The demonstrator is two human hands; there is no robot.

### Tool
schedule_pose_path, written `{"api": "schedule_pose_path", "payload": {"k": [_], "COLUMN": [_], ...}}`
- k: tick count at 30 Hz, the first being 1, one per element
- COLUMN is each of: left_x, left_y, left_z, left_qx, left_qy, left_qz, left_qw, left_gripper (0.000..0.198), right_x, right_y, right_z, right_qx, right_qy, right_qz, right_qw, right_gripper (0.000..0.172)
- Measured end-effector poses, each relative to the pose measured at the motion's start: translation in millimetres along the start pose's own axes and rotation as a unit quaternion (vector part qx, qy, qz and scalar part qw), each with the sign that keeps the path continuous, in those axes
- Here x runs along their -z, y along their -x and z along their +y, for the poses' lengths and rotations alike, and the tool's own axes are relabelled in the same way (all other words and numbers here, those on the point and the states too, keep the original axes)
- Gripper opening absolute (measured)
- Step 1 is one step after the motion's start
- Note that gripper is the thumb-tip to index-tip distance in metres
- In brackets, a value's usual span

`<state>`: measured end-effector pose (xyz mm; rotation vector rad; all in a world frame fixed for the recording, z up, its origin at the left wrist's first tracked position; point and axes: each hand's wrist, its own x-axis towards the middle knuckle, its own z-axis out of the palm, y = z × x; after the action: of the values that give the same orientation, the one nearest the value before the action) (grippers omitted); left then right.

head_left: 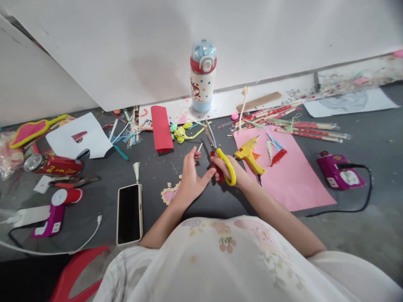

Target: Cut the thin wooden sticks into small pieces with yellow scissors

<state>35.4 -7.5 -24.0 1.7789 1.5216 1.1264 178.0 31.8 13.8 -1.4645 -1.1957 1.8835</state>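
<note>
My right hand (227,167) grips a pair of scissors (226,163) with a yellow handle; the blades point away from me and look slightly parted. Something red shows under its fingers, partly hidden. Close on the left, my left hand (192,178) has its fingers curled around a short pale stick (200,147), whose tip sticks up past them. The left thumb reaches toward the right fingers, nearly touching. Partly behind the left wrist lies a pink heart-shaped piece (169,195) edged with small beige bits. A yellow glue gun (250,154) rests right of the scissors on pink paper (296,184).
A water bottle (203,79) stands by the wall, near folded red paper (161,128) and yellow-green clay (182,133). Left are a phone (129,214), a red can (53,165), pliers (75,181) and a cable. Wrapped sticks (315,131) and a purple power socket (340,171) lie right.
</note>
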Motion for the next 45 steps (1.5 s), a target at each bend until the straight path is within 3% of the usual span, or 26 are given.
{"api": "schedule_pose_path", "payload": {"k": [4,10,17,22,26,32,45], "left_x": [22.3,45.5,55.9,56.3,56.0,54.2,53.3], "left_y": [-8,-14,-11,-9,-8,-7,-9], "left_z": [4,4,2,-2,-3,-4,-4], "left_qx": [-0.044,-0.053,-0.019,-0.049,-0.054,-0.072,-0.075], "left_qy": [-0.121,-0.254,-0.303,-0.294,-0.298,-0.303,-0.233], "left_qz": [0.104,0.183,0.202,0.197,0.201,0.227,0.237], "left_qw": [0.986,0.948,0.931,0.934,0.932,0.923,0.94], "left_gripper": [0.044,0.041,0.028,0.017,0.016,0.016,0.012], "right_x": [-4,-8,-7,-3,0,-4,-2], "right_y": [7,14,18,21,23,27,30], "right_z": [-3,3,7,7,9,5,1], "right_qx": [-0.017,-0.022,0.035,0.06,0.103,0.116,0.133], "right_qy": [0.033,0.137,0.231,0.231,0.295,0.398,0.404], "right_qz": [-0.015,-0.055,-0.06,-0.063,-0.082,-0.026,0.016], "right_qw": [0.999,0.989,0.97,0.969,0.946,0.91,0.905], "right_gripper": [0.029,0.031,0.033,0.038,0.041,0.047,0.062]}}
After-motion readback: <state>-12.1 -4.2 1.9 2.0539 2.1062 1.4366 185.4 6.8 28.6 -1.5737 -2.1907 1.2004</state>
